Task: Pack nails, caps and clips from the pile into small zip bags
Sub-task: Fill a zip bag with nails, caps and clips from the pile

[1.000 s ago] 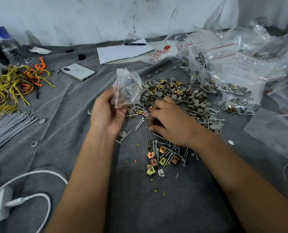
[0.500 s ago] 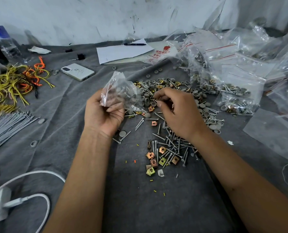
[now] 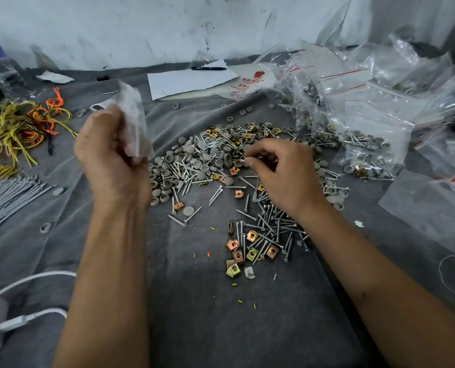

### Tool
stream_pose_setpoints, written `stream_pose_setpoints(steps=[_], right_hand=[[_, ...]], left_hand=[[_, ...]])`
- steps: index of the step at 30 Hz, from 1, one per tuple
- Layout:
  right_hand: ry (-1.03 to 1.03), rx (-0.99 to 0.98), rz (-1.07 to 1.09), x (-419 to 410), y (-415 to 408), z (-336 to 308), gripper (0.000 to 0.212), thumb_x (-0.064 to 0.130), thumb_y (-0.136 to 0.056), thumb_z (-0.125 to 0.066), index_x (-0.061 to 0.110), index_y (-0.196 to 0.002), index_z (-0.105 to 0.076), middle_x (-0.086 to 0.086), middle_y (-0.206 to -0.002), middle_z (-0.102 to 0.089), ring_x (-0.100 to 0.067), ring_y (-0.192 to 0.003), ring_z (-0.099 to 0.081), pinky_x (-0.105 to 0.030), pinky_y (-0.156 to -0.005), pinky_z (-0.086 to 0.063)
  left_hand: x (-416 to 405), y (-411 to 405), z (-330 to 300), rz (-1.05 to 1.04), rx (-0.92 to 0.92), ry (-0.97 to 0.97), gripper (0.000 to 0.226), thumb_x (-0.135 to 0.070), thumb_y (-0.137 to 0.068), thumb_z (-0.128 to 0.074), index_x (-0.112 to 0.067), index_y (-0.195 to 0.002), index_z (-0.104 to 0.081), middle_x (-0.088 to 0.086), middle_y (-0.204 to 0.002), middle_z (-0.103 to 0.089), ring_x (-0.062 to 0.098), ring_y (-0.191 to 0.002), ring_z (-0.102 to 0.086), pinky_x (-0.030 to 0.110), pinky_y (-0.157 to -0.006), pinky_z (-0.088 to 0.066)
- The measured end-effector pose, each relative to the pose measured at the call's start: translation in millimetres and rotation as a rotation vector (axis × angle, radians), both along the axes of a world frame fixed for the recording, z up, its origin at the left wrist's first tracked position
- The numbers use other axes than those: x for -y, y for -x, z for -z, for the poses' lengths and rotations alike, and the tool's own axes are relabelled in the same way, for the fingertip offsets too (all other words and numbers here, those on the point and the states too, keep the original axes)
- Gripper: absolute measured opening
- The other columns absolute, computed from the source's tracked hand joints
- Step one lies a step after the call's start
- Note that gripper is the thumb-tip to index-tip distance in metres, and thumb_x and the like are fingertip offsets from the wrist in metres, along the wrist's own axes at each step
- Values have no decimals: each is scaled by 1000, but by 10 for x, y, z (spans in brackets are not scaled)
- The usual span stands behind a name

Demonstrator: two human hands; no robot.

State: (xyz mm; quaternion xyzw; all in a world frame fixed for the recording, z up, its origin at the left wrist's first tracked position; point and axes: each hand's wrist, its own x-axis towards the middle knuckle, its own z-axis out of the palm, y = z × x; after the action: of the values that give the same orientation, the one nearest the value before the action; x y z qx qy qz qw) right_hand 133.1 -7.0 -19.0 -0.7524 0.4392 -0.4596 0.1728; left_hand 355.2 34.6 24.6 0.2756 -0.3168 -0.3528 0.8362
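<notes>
Hands split over the worktop (image 3: 194, 301): the left hand (image 3: 109, 160) has swung its gripped small zip bag (image 3: 132, 120) up and leftward, away from the pile (image 3: 207, 160), while the right hand (image 3: 276, 171), fingers curled, pinches a nail (image 3: 255, 157) at the pile's edge, suggesting another piece is about to be bagged.

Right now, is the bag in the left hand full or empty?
Cannot tell. The bag in the left hand is motion-blurred; its contents can't be made out.
</notes>
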Motion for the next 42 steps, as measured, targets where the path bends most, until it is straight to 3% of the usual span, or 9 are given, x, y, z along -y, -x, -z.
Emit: stream_pose_setpoints(steps=[2, 5, 8, 13, 22, 29, 34, 39, 42], right_hand=[[-11, 38, 3, -1, 10, -2, 13, 12, -91, -76, 13, -103, -79, 5, -97, -76, -1, -87, -68, -8, -79, -50], [0, 82, -1, 4, 19, -20, 16, 9, -94, -71, 13, -107, -79, 4, -101, -76, -2, -92, -68, -8, -81, -49], [23, 95, -10, 8, 25, -34, 16, 8, -93, -71, 11, -107, -77, 1, -100, -76, -5, -92, -70, -16, -82, -55], [14, 81, -27, 5, 29, -25, 7, 13, -85, -82, 11, -91, -77, 5, -82, -74, -4, -76, -68, -16, -71, -54], [5, -98, -103, 10, 45, -19, 14, 8, -84, -82, 15, -96, -82, 4, -90, -77, -2, -81, -68, -6, -75, -47], [1, -294, -118, 24, 39, -10, 16, 8, -87, -79, 14, -101, -81, -1, -96, -73, -12, -86, -64, -24, -81, -51], [51, -198, -131, -7, 10, -15, 21, 1, -89, -73, 11, -105, -80, 0, -96, -75, -5, -84, -63, -4, -78, -42], [11, 5, -105, -40, -41, 18, 14, 7, -86, -80, 10, -99, -75, 2, -89, -74, -1, -81, -69, -12, -75, -54], [42, -17, -75, -44, -41, 5, 17, 9, -87, -81, 12, -103, -80, 3, -94, -78, 0, -82, -70, -9, -76, -51]], left_hand=[[52, 118, 54, -251, 409, -100, 33, -2, -89, -59, -20, -62, -60, -9, -55, -52, 5, -47, -41, 22, -46, -31], [119, 397, 288, -286, 992, -287, 19, -12, -84, -65, -17, -66, -63, -5, -58, -57, 6, -52, -48, 25, -51, -39], [154, 593, 508, -215, 1170, -401, 19, -14, -87, -69, -12, -68, -67, -1, -57, -63, 14, -52, -57, 31, -52, -44], [243, 577, 598, -113, 1083, -520, 23, -16, -92, -72, -15, -70, -66, 3, -59, -64, 25, -58, -62, 35, -57, -48], [221, 590, 547, -96, 999, -511, 22, -13, -92, -71, -12, -70, -68, 1, -57, -60, 16, -55, -53, 33, -57, -43], [168, 605, 477, -126, 1009, -371, 23, -10, -92, -71, -11, -70, -65, -6, -55, -57, 8, -51, -49, 25, -51, -38], [159, 617, 473, -158, 1061, -383, 20, -9, -90, -71, -8, -71, -67, -2, -56, -59, 7, -52, -49, 26, -51, -39], [156, 654, 466, -50, 856, -408, 24, -9, -91, -71, -10, -69, -65, -3, -56, -59, 10, -52, -49, 26, -53, -38], [152, 672, 444, 48, 763, -414, 31, -8, -94, -70, -16, -65, -62, -10, -51, -55, 5, -47, -46, 21, -50, -36]])
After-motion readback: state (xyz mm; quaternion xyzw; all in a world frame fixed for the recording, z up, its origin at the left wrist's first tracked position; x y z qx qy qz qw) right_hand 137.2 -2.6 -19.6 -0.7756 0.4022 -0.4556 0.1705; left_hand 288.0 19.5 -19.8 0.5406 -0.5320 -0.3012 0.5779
